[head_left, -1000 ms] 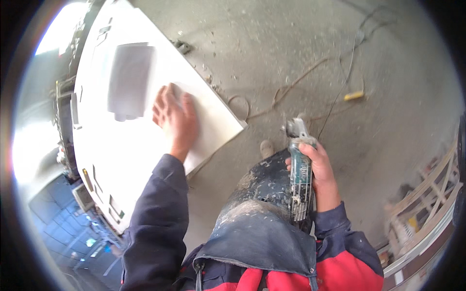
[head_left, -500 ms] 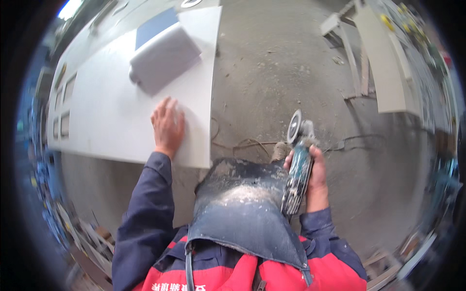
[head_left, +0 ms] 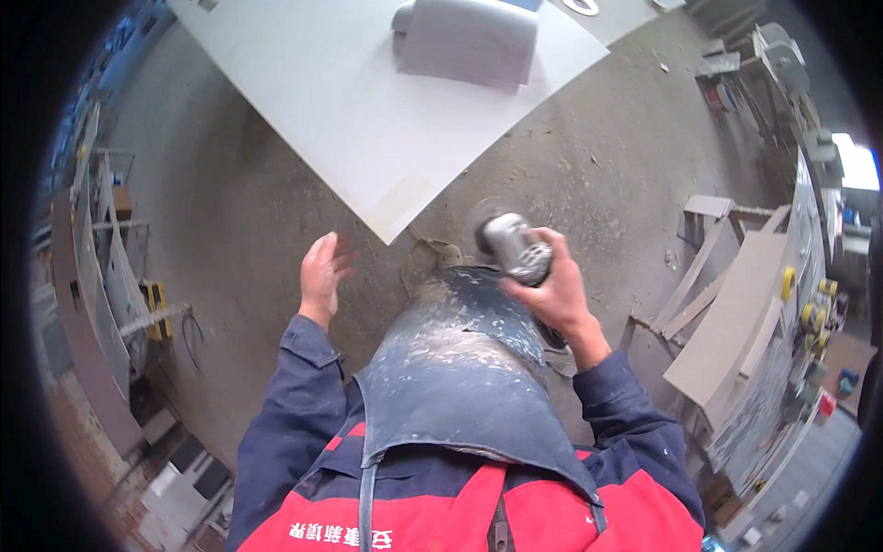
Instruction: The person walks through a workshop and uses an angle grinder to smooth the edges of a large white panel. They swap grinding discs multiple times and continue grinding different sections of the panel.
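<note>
My right hand (head_left: 558, 287) is wrapped round an angle grinder (head_left: 521, 250), held in front of the apron at waist height. The grinder's disc is smeared by motion at the tool's far left side. My left hand (head_left: 324, 274) hangs in the air with nothing in it, fingers apart and slightly blurred. It is just off the near corner of a large white panel (head_left: 349, 120), not touching it. Toward the far side of that panel lies a folded grey-white sheet (head_left: 469, 41) of paper or cloth.
A wooden frame (head_left: 704, 276) with a beige board (head_left: 736, 304) leaning on it stands at the right. Rolls of yellow tape (head_left: 813, 317) lie beyond it. Racks with boards (head_left: 92, 304) line the left. A cable (head_left: 418, 244) runs over the dusty concrete floor (head_left: 248, 212).
My left hand has come off the white panel. The view has turned left, so the panel's corner now points toward me. The grinder has tilted in my right hand.
</note>
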Demonstrator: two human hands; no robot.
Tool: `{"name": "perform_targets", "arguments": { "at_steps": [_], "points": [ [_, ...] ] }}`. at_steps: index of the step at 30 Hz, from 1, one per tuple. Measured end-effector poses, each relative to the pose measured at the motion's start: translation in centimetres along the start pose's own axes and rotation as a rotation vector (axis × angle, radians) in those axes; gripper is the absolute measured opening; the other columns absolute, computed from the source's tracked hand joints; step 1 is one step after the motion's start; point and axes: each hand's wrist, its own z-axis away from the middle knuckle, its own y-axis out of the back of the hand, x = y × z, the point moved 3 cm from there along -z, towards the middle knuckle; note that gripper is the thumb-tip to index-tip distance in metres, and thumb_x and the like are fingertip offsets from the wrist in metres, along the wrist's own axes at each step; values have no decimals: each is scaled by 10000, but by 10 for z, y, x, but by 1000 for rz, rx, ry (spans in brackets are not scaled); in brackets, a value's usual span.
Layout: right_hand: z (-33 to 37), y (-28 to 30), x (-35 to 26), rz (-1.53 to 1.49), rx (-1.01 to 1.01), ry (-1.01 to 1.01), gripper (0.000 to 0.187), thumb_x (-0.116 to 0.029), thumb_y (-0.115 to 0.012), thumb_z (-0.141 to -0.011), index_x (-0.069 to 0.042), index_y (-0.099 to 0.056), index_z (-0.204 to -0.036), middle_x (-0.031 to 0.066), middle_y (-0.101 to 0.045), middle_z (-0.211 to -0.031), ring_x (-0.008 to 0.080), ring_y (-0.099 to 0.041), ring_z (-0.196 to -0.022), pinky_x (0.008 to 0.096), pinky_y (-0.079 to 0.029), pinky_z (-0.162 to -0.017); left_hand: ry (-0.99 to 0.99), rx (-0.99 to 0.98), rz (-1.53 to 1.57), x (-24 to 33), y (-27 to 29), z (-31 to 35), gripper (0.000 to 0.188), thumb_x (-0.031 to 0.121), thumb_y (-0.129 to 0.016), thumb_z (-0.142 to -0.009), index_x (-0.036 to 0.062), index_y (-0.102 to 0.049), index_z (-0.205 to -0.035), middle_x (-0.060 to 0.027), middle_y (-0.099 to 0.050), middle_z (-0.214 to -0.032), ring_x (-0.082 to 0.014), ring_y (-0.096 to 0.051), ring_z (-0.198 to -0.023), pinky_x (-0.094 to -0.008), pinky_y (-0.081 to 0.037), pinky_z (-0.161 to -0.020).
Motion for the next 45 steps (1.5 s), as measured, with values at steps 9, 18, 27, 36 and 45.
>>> {"name": "perform_targets", "arguments": {
  "at_steps": [9,18,27,36,45],
  "points": [
    [-33,-52,-37,218,-329,220,783,-254,-900,-710,-90,-552,-1392,202,-717,-1177,379,-721,-1068,428,-590,-903,95,-205,169,4,-66,-6,398,438,-611,-1051,61,-677,-1162,-79,-733,-1075,-199,-677,-954,-384,-521,-826],
    [-44,-62,-44,352,-514,274,875,-295,-897,-680,-112,-506,-1441,185,-666,-1106,404,-693,-1003,476,-579,-862,122,-214,160,13,-69,-4,373,414,-656,-1028,45,-660,-1081,-68,-711,-943,-171,-690,-871,-338,-534,-819],
    [-76,-20,-23,246,-269,131,824,-242,-902,-697,-99,-522,-1413,203,-692,-1220,403,-695,-1096,449,-578,-916,170,-155,146,6,-68,6,500,459,-582,-1056,16,-658,-1276,-103,-732,-1153,-212,-693,-998,-398,-537,-887],
    [-163,70,33,177,-79,47,835,-284,-917,-748,-130,-458,-1429,189,-719,-1178,349,-732,-1068,418,-572,-918,222,59,249,15,-91,31,500,478,-563,-1068,48,-639,-1312,-76,-723,-1167,-214,-705,-917,-373,-563,-799],
    [-261,174,88,109,92,-62,813,-350,-897,-753,-84,-478,-1396,216,-720,-1128,350,-727,-1033,430,-561,-921,258,301,345,-13,-89,36,546,578,-568,-1038,135,-596,-1355,-43,-683,-1147,-250,-658,-856,-430,-530,-771]
  ]
}}
